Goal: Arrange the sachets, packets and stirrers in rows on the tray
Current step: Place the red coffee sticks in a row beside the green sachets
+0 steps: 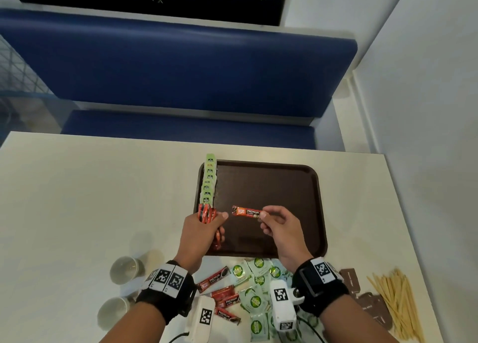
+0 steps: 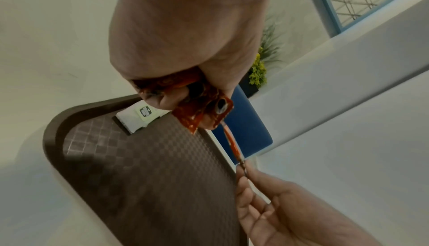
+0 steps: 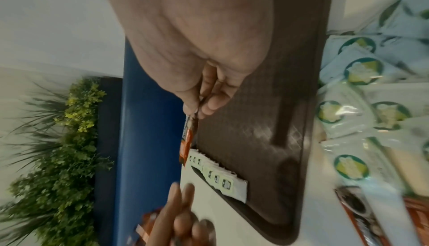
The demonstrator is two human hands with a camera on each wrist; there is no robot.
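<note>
A dark brown tray [image 1: 284, 177] lies on the white table, with a row of several green-labelled sachets [image 1: 209, 182] along its left edge. My left hand [image 1: 204, 226] grips a bundle of red coffee sachets [image 1: 207, 213] over the tray's front left corner. My right hand [image 1: 269, 218] pinches one end of a single red "Premium" sachet [image 1: 245, 211] above the tray, level and pointing left. In the left wrist view the bundle [image 2: 204, 110] fans out below the fingers. The right wrist view shows the single sachet [image 3: 187, 139] hanging from thumb and fingertips.
Loose red sachets [image 1: 222, 291] and green-and-white packets [image 1: 256, 286] lie on the table in front of the tray. Brown packets [image 1: 362, 291] and wooden stirrers [image 1: 395, 301] sit at the front right. Two paper cups [image 1: 124, 270] stand at the front left. A blue bench [image 1: 181, 66] is behind.
</note>
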